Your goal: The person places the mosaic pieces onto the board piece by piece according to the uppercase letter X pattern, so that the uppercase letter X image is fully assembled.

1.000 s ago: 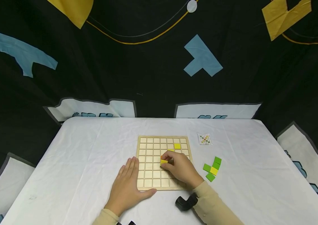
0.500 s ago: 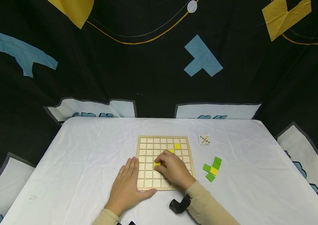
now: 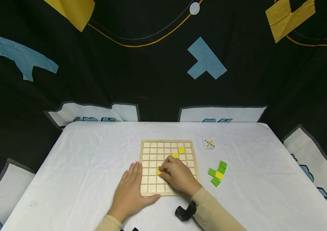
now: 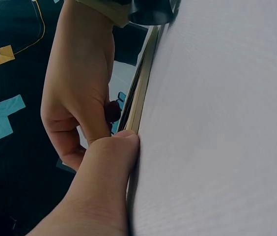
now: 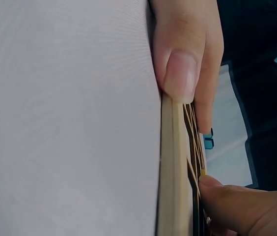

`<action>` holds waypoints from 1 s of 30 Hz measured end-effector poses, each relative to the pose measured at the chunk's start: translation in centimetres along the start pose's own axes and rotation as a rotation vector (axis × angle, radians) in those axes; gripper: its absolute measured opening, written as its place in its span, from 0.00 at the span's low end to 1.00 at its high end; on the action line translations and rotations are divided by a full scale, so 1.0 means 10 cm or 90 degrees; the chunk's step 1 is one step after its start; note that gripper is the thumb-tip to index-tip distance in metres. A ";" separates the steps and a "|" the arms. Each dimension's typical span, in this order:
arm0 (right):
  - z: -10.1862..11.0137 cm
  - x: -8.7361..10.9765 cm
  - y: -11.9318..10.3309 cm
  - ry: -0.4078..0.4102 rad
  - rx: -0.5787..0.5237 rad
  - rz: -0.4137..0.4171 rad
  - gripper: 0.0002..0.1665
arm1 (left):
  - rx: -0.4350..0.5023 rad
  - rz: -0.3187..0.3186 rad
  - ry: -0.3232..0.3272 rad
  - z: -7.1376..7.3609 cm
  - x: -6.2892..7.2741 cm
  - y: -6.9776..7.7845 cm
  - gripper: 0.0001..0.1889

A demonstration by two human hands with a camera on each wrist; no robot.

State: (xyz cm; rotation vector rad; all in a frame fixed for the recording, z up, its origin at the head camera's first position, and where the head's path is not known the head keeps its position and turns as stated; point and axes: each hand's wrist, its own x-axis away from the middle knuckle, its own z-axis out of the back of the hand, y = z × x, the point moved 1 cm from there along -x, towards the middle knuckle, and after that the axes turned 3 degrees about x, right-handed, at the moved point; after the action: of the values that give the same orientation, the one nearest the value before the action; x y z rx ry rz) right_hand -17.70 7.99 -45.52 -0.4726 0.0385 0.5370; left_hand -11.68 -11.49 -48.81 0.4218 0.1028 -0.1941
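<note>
A square wooden grid board (image 3: 146, 194) lies on the table. My left hand (image 3: 131, 191) rests flat along its left side, fingers straight, with the thumb reaching along the near edge. In the right wrist view the left thumb (image 5: 180, 78) presses on the board's rim (image 5: 170, 162). My right hand (image 3: 181, 176) is over the middle of the board and pinches a yellow square tile (image 3: 159, 171) at one of the cells. Two more yellow tiles, an upper one (image 3: 181, 150) and a partly covered one (image 3: 175, 156), sit in cells further back. The right hand hides the cells beneath it.
Right of the board lie several loose green tiles (image 3: 216, 182) and a yellow loose tile (image 3: 219, 175). Behind them is a small card (image 3: 209, 143) printed with a coloured grid. A white cloth (image 3: 94, 154) covers the table, and a dark curtain (image 3: 157, 77) hangs behind.
My right hand has moved left across the board with the yellow tile, then stayed almost still over the last half second. The left hand keeps its place.
</note>
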 end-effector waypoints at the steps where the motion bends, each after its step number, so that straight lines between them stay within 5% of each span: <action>1: 0.00 0.00 0.00 -0.001 0.002 0.000 0.10 | 0.000 0.000 0.000 0.00 0.00 0.00 0.68; 30: 0.20 0.16 0.17 -0.005 -0.003 -0.020 0.11 | -0.003 0.001 0.000 -0.01 0.00 -0.01 0.68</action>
State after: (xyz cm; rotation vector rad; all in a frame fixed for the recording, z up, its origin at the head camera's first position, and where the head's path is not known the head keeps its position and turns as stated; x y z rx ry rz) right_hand -17.30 10.88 -44.73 -0.4747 0.0223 0.5089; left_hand -11.69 -11.51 -48.91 0.4166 0.1026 -0.1928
